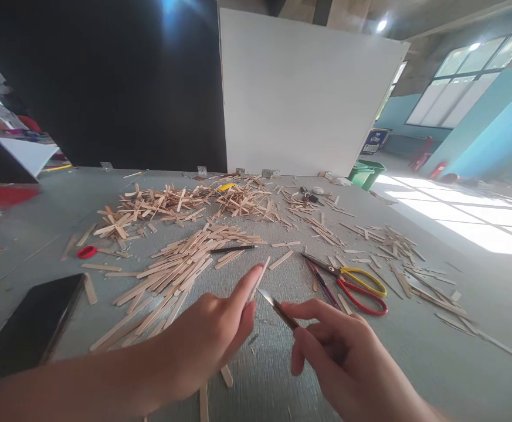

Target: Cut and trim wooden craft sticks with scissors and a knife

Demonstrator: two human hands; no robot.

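Observation:
My left hand (220,325) pinches a thin wooden craft stick (262,274), its index finger stretched along the wood and its free end pointing up and away. In my right hand (339,343) is a craft knife (284,315), the blade angled up and left with its tip close beside the stick. Whether blade and wood touch I cannot tell. Just past my hands lies a loose spread of craft sticks (185,258), with a dark pen (233,249) at its right edge. Scissors (361,287) with red and yellow handles rest right of the knife, next to a dark purple pencil (324,286).
A black phone (31,316) lies at the left, and a red ring (87,252) beyond it. Heaped sticks surround a yellow tool (226,187) at the back. Black and white boards (308,94) stand along the far edge. Keys (311,196) and wood scraps (440,293) lie rightward.

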